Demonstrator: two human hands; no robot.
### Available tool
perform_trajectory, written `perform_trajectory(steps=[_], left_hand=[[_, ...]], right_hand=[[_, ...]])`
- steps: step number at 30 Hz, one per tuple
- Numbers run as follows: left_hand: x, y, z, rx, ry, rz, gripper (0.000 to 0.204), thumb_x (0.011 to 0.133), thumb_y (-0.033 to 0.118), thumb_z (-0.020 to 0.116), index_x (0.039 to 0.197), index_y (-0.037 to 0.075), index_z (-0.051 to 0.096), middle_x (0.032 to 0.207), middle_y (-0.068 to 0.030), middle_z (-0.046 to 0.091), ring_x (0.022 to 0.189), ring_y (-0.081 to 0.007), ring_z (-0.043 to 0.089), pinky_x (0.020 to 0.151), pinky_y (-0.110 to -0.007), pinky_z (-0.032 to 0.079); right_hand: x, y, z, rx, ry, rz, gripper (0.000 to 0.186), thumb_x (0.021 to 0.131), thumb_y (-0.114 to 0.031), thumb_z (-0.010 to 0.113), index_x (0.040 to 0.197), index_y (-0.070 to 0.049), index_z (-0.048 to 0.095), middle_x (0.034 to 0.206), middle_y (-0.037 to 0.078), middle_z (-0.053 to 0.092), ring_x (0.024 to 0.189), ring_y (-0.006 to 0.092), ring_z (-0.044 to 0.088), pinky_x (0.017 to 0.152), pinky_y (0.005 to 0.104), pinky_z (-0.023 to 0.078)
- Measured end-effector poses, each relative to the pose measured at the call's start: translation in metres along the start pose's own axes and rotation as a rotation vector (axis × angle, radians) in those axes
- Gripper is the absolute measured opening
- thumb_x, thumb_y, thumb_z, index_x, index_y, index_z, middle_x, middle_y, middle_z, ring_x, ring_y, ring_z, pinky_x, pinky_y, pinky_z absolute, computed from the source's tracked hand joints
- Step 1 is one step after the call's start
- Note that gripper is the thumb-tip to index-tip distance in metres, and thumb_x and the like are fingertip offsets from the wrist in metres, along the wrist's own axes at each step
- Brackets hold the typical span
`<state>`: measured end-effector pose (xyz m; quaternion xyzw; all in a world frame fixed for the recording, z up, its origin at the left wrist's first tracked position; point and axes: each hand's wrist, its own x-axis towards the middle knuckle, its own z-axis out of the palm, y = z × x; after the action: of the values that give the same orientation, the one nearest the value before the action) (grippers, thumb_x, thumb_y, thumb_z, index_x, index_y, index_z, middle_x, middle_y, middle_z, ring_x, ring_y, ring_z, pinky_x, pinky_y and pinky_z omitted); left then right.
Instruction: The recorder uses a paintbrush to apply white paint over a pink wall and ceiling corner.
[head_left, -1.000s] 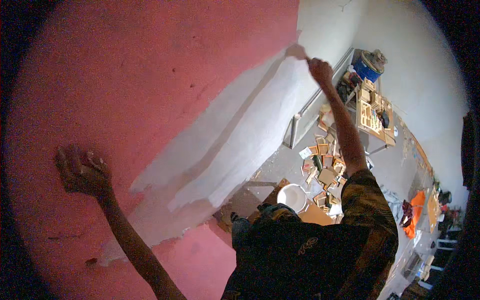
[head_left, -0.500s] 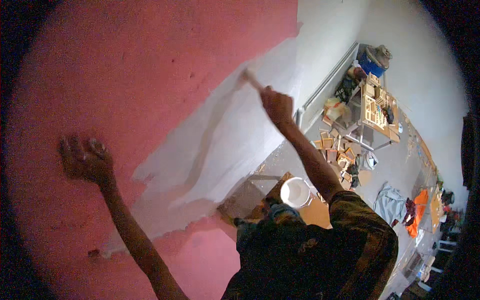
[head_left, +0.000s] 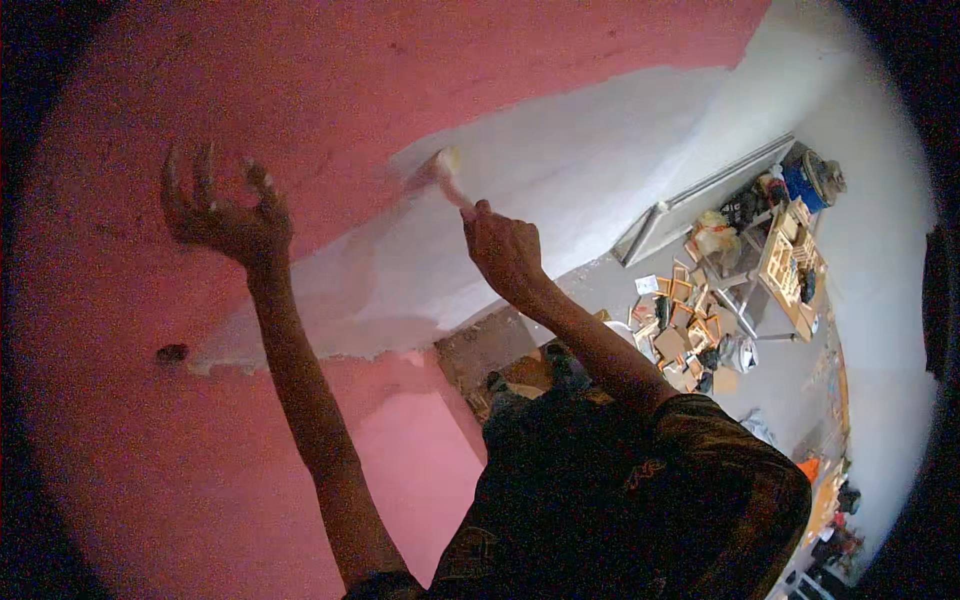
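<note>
My right hand point(head_left: 503, 250) grips the handle of a paintbrush point(head_left: 450, 172), its bristles up against the wall. They meet the wall at the border between a white painted band point(head_left: 560, 130) and the pink surface point(head_left: 330, 80). Off to the left, my left hand point(head_left: 235, 225) is raised in front of the pink part, fingers spread and bent, with nothing in it. Pale smears show on its fingertips. Whether those fingers touch the wall I cannot tell.
Behind my right forearm, a white bucket point(head_left: 617, 327) is mostly hidden. On the floor to the right lie several wooden frames point(head_left: 690, 330) in a heap, beside a table point(head_left: 790, 265) stacked with wooden pieces. A blue drum point(head_left: 803, 186) stands beyond. A dark hole point(head_left: 172, 353) marks the wall.
My view has turned and shifted. The brush has moved left along the edge of the white band. My left hand's fingers, curled before, are now spread. My forearm now covers most of the bucket.
</note>
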<state>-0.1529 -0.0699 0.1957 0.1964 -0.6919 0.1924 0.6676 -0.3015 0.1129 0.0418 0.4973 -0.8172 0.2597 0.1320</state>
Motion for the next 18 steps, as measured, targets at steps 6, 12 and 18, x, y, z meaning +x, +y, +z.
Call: perform_trajectory(steps=[6, 12, 18], left_hand=[[-0.014, -0.085, -0.039, 0.257, -0.261, 0.320, 0.030, 0.081, 0.031, 0.052, 0.107, 0.016, 0.055, 0.120, -0.0122, 0.046, 0.111, -0.0328, 0.041, 0.091, -0.048, 0.028], [-0.006, -0.108, -0.016, 0.074, 0.035, 0.602, 0.028, 0.081, 0.028, 0.053, 0.107, 0.019, 0.054, 0.119, -0.0115, 0.046, 0.109, -0.0331, 0.042, 0.092, -0.049, 0.029], [-0.016, -0.108, -0.019, 0.243, 0.024, 0.585, 0.031, 0.081, 0.031, 0.052, 0.109, 0.020, 0.052, 0.120, -0.0115, 0.046, 0.106, -0.0325, 0.041, 0.087, -0.050, 0.032]], right_hand=[[-0.019, -0.091, 0.040, 0.164, -0.100, -0.118, 0.021, 0.087, -0.023, 0.045, 0.076, -0.005, 0.046, 0.045, 0.007, 0.051, 0.040, 0.0225, 0.055, 0.036, 0.0357, 0.043], [-0.029, -0.168, 0.060, 0.345, -0.066, -0.213, 0.021, 0.087, -0.022, 0.045, 0.078, -0.004, 0.046, 0.045, 0.005, 0.051, 0.039, 0.0220, 0.054, 0.035, 0.0352, 0.041], [-0.042, -0.192, 0.063, 0.439, -0.073, -0.279, 0.019, 0.084, -0.023, 0.047, 0.082, -0.003, 0.049, 0.048, 0.008, 0.052, 0.040, 0.0242, 0.053, 0.034, 0.0366, 0.040]])
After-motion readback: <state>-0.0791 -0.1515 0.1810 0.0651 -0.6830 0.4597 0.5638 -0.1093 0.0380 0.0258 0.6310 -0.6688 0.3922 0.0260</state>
